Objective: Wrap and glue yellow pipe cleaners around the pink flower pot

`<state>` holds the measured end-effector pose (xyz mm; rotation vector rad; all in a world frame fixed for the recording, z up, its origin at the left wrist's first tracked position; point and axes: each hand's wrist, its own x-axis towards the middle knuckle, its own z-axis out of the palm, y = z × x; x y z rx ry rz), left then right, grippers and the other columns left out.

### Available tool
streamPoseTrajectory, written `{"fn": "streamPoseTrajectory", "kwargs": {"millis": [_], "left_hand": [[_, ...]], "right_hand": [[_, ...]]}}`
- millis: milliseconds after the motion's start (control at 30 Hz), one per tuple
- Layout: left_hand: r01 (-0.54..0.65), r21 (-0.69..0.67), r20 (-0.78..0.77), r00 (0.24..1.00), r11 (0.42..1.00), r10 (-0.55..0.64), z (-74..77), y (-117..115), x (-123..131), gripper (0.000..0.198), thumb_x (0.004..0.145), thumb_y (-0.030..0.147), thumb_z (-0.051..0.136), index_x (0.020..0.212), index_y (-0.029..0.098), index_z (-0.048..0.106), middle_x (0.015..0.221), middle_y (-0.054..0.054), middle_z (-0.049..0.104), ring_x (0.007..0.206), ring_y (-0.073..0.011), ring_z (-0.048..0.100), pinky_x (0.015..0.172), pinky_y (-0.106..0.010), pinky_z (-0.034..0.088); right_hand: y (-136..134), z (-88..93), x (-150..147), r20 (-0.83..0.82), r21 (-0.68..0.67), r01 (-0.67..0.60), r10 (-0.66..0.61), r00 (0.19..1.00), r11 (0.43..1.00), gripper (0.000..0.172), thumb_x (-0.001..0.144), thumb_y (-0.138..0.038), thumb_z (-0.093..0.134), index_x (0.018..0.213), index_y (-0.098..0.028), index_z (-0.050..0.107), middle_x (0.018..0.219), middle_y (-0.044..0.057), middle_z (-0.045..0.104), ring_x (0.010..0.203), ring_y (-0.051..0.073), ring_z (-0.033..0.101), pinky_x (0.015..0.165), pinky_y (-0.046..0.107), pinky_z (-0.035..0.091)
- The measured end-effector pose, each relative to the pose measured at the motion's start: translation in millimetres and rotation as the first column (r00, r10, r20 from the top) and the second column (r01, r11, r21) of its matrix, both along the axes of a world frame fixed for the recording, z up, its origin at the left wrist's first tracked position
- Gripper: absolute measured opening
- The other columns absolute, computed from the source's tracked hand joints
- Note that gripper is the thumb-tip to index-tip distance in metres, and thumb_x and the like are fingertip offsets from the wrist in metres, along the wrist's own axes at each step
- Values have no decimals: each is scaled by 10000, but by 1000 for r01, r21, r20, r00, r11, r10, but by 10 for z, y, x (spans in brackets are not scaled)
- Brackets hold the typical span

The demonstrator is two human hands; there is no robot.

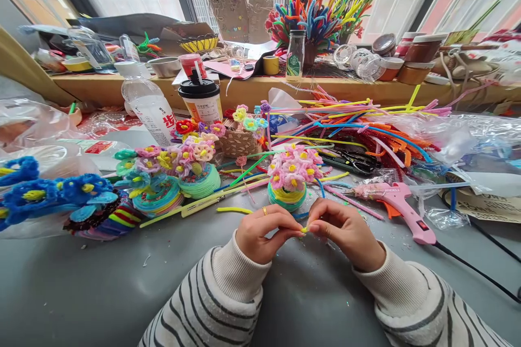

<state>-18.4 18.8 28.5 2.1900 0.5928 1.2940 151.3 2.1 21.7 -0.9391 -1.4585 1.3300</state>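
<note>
Between my two hands is a short yellow piece of pipe cleaner (304,230), mostly covered by the fingertips. My left hand (266,232), with a ring on one finger, pinches it from the left. From the right, my right hand (345,230) pinches it with thumb and forefinger. Just beyond the fingers stands a small pot of pink pipe-cleaner flowers (295,168) with a yellow and teal wrapped base. A loose yellow pipe cleaner (235,210) lies left of it on the grey table (101,293).
A pink glue gun (407,209) lies at right, its black cord trailing forward. Piled pipe cleaners (378,124) spread behind it. More pots of pipe-cleaner flowers (157,192) stand at left, with a water bottle (146,103) and a lidded cup (200,98) behind. A cluttered wooden ledge (244,87) runs along the windows.
</note>
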Motion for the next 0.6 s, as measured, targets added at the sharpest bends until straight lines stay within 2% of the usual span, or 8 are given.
{"fn": "streamPoseTrajectory", "kwargs": {"millis": [100,233,367,467,600], "left_hand": [[-20,24,-40,999,1000,21,-11,42,-10,67,678,60,566,710,65,625,632,-90,625,597,-112,576,581,-192,492],[-166,61,-107,979,984,172,-50,75,-9,122,713,66,521,774,102,621,679,-66,627,637,-109,574,603,-199,485],[-363,166,-105,918,917,383,-94,91,-14,95,693,106,561,760,129,624,697,-56,597,658,-123,553,600,-234,478],[-418,254,-115,882,872,456,-117,106,-20,94,689,121,568,755,134,634,706,-64,580,668,-136,538,596,-261,474],[-469,386,-140,822,795,552,-116,98,-5,100,696,139,564,760,149,639,723,-67,587,620,-132,512,541,-267,468]], "right_hand": [[29,22,37,97,15,25,-27,995,1000,98,683,-257,573,662,-162,567,602,-16,512,512,65,453,470,205,360],[102,30,57,195,18,99,-101,976,995,129,697,-288,550,690,-160,564,610,-20,513,496,61,429,465,205,349],[187,-22,17,237,24,183,-183,954,983,150,683,-312,563,696,-162,553,648,-22,531,532,62,435,489,198,346],[222,-55,-8,250,22,207,-206,946,978,153,689,-314,553,710,-162,551,669,-18,547,580,74,462,521,199,356],[231,-64,-15,260,-21,231,-218,941,973,174,691,-328,544,733,-158,550,679,-12,552,564,75,460,486,197,347]]}}
